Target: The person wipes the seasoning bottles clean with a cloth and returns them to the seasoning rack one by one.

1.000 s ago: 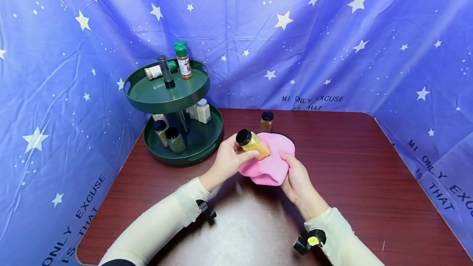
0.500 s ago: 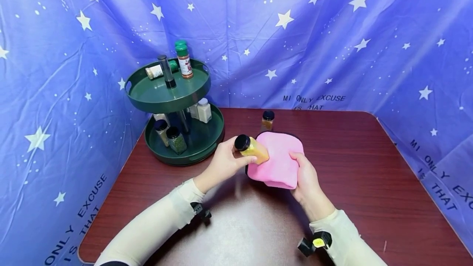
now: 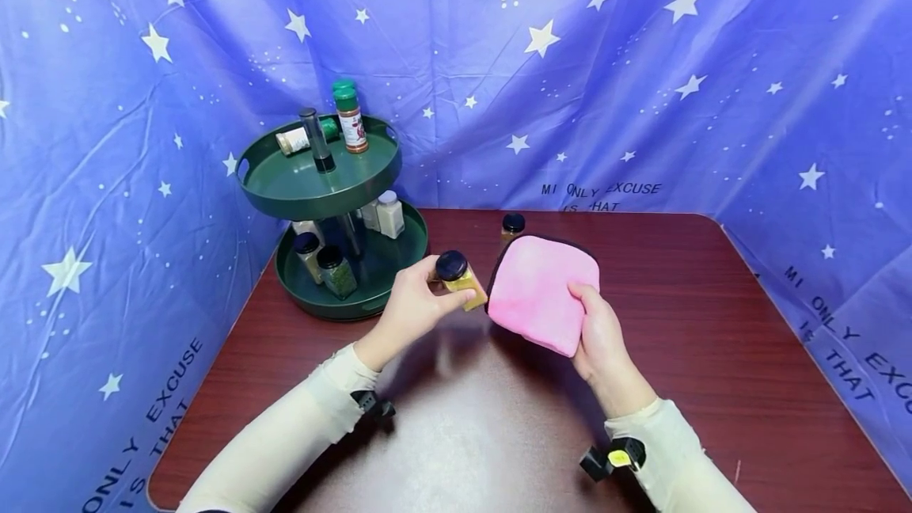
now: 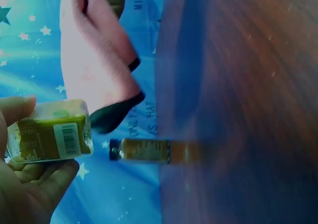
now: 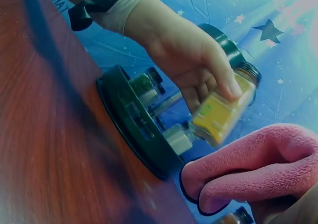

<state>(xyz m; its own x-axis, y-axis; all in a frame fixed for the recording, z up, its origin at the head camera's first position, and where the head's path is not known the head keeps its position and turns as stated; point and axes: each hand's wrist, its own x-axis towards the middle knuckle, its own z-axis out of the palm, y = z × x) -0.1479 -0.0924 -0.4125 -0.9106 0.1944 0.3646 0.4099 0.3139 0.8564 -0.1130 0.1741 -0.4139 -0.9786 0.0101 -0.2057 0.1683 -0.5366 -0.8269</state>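
My left hand (image 3: 413, 303) grips a yellow spice jar (image 3: 461, 283) with a black lid, held tilted above the table. The right wrist view shows the thumb across the side of the same spice jar (image 5: 222, 110); a barcode label shows in the left wrist view. To the right, my right hand (image 3: 602, 339) holds a folded pink cloth (image 3: 545, 291) with a dark edge, thumb on top. Jar and cloth are close together; a small gap shows between them in the left wrist view. Behind the cloth stands another spice jar (image 3: 512, 226) with a black lid, partly hidden.
A two-tier dark green turntable rack (image 3: 321, 196) stands at the left. Its upper tier bears green-capped bottles, one upright bottle (image 3: 351, 123) and one lying bottle (image 3: 295, 139). Several jars, including a jar of green herbs (image 3: 337, 273), sit below. A starry curtain (image 3: 456, 62) surrounds the table (image 3: 712, 323).
The yellow jar and my left hand have moved left, away from the cloth. My right hand has moved slightly right, and the cloth now lies flatter, covering more of the jar behind.
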